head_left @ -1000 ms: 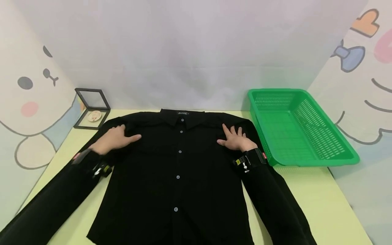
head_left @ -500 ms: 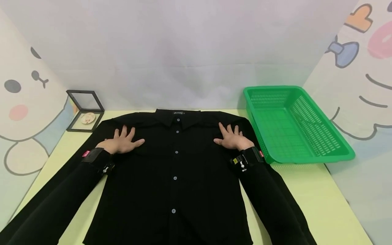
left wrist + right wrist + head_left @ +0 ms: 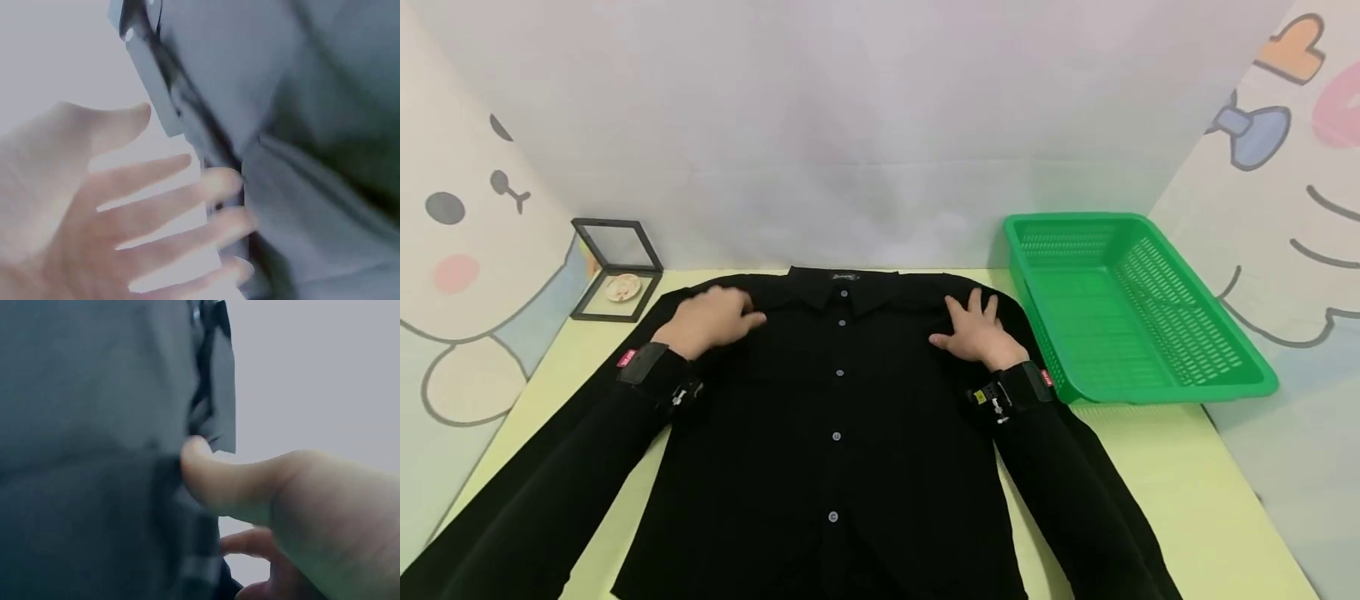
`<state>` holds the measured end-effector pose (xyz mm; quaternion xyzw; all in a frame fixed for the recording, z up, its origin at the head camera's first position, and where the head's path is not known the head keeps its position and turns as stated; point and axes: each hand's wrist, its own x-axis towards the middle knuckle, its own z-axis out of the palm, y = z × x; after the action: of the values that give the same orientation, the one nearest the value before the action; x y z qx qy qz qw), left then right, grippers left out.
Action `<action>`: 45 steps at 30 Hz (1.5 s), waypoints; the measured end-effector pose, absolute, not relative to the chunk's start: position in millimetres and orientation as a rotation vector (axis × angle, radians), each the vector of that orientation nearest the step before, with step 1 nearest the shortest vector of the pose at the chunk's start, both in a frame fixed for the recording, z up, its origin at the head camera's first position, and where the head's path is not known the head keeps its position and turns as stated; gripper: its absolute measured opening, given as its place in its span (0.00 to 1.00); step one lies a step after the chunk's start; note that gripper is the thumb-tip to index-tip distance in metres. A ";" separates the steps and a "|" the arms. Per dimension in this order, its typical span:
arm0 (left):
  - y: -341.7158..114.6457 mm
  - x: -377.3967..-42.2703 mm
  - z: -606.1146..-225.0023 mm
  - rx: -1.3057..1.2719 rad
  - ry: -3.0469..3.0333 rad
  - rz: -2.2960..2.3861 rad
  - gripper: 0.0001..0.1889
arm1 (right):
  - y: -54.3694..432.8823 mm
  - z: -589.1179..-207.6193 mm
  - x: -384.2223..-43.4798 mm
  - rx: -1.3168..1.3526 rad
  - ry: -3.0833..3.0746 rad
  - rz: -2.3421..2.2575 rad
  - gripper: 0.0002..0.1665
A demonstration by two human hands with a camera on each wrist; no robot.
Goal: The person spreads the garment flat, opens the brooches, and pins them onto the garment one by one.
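A black button-up shirt [image 3: 895, 400] lies spread face up, its collar [image 3: 842, 287] toward the back wall and pale buttons down its front. My left hand [image 3: 706, 321] is over the shirt's left-side shoulder; in the left wrist view its fingers [image 3: 150, 212] are apart, tips at the cloth. On the opposite shoulder my right hand [image 3: 979, 335] rests with fingers spread. In the right wrist view the thumb [image 3: 231, 484] lies against the dark cloth and the other fingers are partly hidden. Neither hand grips anything.
A green plastic basket [image 3: 1105, 325] stands at the right, close by the shirt's shoulder. At the back left is a black-framed display case [image 3: 617, 271] with a small round item inside. White walls close in the pale yellow table [image 3: 1195, 500] on three sides.
My left hand first spread its fingers on the shirt, then moved slightly inward and up, its fingers now bent down. My right hand stays in nearly the same place.
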<state>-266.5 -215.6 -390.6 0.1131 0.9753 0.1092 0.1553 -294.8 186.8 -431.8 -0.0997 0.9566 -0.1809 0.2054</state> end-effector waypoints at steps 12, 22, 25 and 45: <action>-240.3 -306.9 -414.3 0.424 2.835 0.288 0.20 | 171.1 -431.8 -302.7 -0.283 3.166 -0.366 0.17; -258.2 -295.9 -393.5 0.499 2.942 0.458 0.10 | 193.8 -432.0 -293.7 -0.406 3.231 -0.539 0.15; -259.9 -290.7 -394.1 0.534 2.833 0.423 0.13 | 200.8 -432.3 -290.1 -0.473 3.081 -0.593 0.14; -226.3 -274.6 -427.7 0.203 2.724 0.359 0.60 | 190.5 -451.6 -306.6 -0.187 2.619 -0.523 0.62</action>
<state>-274.6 -226.3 -427.7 0.0722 0.9703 0.1280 0.1920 -306.6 190.5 -451.6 -0.0681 0.9520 -0.1903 0.2299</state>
